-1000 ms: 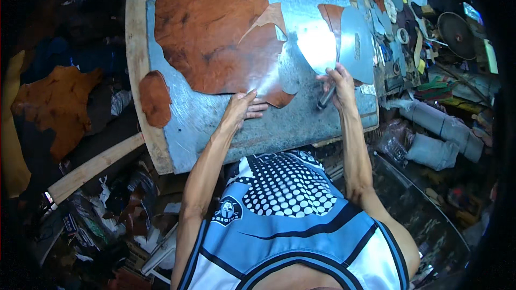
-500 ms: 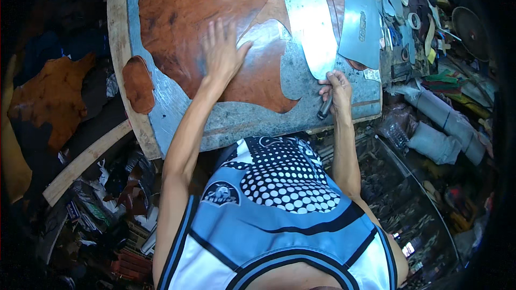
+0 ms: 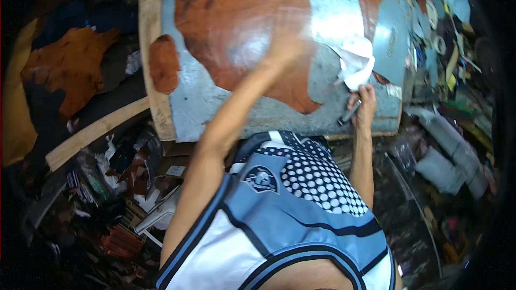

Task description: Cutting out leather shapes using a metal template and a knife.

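Note:
A large brown leather hide (image 3: 242,27) lies on the grey metal sheet that covers the table. Over its right edge is my left hand (image 3: 293,45), smeared by motion, so its fingers cannot be made out. Near the table's front right, my right hand (image 3: 365,105) is closed. In it are a slim tool (image 3: 348,114) with a dark end and the lower tip of a curled, shiny white sheet (image 3: 357,62). The tool's kind is unclear. Just right of the sheet lies a flat grey template (image 3: 391,40), partly over a smaller brown leather piece (image 3: 368,8).
An oval stack of brown leather (image 3: 164,64) sits by the table's wooden left edge (image 3: 153,27). Offcuts and a tape roll (image 3: 439,44) crowd the right. Beyond lie grey rolls (image 3: 449,134). On the left are another hide (image 3: 70,70) and a wooden plank (image 3: 97,129).
My left hand has swept right across the hide. The white sheet, flat and long before, now curls up above my right hand. The whole view has shifted, with the table farther right.

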Demonstrator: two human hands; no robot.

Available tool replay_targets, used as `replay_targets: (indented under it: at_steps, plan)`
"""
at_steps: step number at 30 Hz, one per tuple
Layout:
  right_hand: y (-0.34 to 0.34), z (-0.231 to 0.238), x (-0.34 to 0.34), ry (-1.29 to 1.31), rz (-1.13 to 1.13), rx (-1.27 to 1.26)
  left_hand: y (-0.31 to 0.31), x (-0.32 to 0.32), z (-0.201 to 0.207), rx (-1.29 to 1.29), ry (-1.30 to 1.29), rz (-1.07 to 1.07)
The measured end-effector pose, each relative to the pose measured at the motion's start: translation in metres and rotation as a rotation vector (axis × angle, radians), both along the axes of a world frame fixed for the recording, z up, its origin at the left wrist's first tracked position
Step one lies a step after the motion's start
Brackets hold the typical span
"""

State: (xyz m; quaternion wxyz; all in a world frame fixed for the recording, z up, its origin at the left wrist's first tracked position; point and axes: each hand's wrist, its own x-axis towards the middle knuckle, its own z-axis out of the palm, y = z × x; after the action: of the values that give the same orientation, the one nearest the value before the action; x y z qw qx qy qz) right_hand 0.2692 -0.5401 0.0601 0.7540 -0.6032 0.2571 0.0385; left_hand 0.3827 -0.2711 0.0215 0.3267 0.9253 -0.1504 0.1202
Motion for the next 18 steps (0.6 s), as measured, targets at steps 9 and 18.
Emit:
replay_targets:
  at_steps: [9,18]
  plan:
    - [0.009,0.035,-0.016,-0.072,-0.086,0.009,0.019,-0.108,0.03,0.443,0.38,-0.143]
    - [0.014,0.097,-0.046,-0.286,-0.235,-0.261,-0.028,-0.183,0.034,-0.017,0.29,-0.833]
